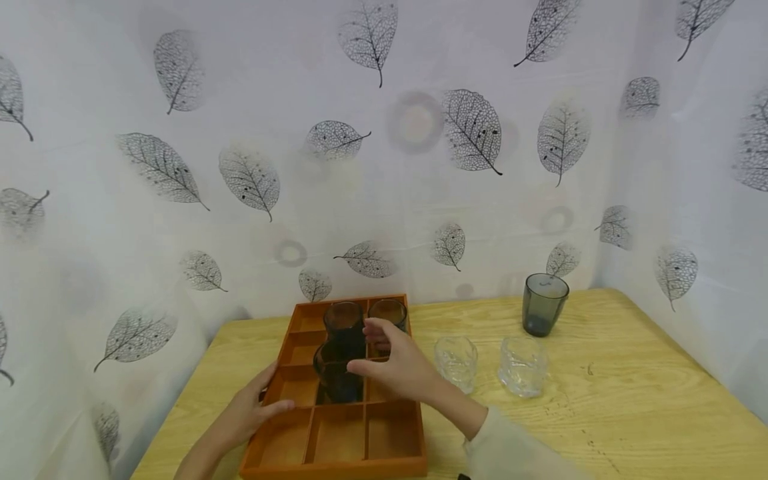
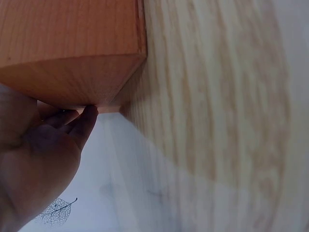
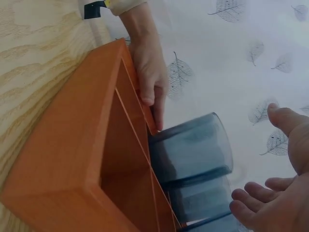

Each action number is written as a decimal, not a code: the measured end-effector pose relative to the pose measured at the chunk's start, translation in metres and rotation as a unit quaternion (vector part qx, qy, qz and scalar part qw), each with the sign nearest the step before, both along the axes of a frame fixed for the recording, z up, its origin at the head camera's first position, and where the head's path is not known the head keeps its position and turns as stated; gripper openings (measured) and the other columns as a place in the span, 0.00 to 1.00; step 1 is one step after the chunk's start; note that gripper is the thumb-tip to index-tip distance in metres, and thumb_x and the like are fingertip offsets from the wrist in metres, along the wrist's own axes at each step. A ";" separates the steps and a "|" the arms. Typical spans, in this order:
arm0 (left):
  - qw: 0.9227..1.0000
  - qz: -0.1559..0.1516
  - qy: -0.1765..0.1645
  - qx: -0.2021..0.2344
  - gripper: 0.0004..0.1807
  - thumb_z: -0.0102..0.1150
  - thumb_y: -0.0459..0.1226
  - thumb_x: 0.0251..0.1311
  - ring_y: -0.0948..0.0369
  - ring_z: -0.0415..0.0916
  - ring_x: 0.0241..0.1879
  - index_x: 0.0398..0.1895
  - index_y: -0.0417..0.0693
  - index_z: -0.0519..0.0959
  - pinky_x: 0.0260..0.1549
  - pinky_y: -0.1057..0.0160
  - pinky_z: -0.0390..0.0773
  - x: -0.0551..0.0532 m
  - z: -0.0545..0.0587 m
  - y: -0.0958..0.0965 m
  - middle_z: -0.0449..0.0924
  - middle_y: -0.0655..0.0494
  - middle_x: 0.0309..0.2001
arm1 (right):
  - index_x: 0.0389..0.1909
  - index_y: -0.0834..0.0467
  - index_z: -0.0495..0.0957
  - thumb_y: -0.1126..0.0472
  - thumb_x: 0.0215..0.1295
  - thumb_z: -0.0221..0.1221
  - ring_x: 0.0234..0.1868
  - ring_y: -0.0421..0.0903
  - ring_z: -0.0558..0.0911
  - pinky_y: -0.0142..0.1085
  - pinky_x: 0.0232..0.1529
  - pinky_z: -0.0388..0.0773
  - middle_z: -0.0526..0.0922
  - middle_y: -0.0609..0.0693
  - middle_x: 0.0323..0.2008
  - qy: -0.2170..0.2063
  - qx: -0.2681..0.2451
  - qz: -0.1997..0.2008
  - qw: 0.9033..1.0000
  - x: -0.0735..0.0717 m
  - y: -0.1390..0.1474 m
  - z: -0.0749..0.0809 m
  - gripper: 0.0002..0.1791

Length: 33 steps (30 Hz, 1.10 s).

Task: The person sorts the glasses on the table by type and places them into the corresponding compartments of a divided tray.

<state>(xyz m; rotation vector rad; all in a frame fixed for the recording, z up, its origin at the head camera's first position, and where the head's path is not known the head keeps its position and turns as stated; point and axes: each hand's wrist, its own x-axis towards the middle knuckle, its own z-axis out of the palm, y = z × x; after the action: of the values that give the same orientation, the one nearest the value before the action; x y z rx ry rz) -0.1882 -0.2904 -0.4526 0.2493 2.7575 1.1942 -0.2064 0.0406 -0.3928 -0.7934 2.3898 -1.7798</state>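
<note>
Smoked glasses (image 1: 340,379), three of them, see-through and dark blue-grey, stood in compartments of the orange-brown wooden tray (image 1: 336,469). The right hand (image 1: 401,368), thumb and fingers parted, hovered beside them holding nothing; the left hand (image 1: 246,408) gripped the tray's left side.

on the table (image 1: 636,393), three cups (image 1: 341,388) stand in a tray (image 1: 336,471) left of three glasses (image 1: 523,368).

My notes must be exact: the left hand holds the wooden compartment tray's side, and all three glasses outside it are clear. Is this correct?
Not quite: in the head view, the farthest glass outside the tray is smoky grey, not clear. The rest stands.
</note>
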 end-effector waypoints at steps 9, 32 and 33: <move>1.000 -0.001 0.004 0.002 0.54 0.70 0.46 0.66 0.34 0.58 0.73 0.80 0.28 0.48 0.68 0.37 0.65 0.000 -0.001 -0.001 0.52 0.29 0.78 | 0.73 0.64 0.68 0.55 0.68 0.70 0.63 0.61 0.77 0.53 0.67 0.73 0.78 0.59 0.62 0.014 -0.020 0.000 1.000 -0.002 0.035 0.012 0.37; 1.000 0.007 -0.007 0.009 0.55 0.70 0.47 0.65 0.34 0.57 0.74 0.81 0.30 0.47 0.69 0.36 0.63 -0.002 -0.002 -0.002 0.51 0.31 0.79 | 0.73 0.65 0.67 0.59 0.72 0.66 0.61 0.52 0.80 0.30 0.59 0.77 0.78 0.59 0.64 0.025 -0.005 -0.064 0.998 0.005 0.139 0.027 0.33; 1.000 0.007 -0.007 0.006 0.55 0.70 0.47 0.65 0.34 0.57 0.74 0.81 0.30 0.47 0.69 0.35 0.63 -0.002 -0.002 -0.002 0.51 0.31 0.78 | 0.73 0.65 0.67 0.59 0.72 0.66 0.60 0.51 0.80 0.29 0.59 0.77 0.78 0.59 0.63 0.025 -0.003 -0.069 0.997 0.005 0.143 0.027 0.34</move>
<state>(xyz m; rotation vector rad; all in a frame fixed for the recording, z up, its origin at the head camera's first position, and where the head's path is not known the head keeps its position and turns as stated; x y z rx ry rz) -0.1904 -0.2922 -0.4545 0.2238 2.7456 1.2107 -0.2013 0.1833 -0.3656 -0.6963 2.5302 -1.8378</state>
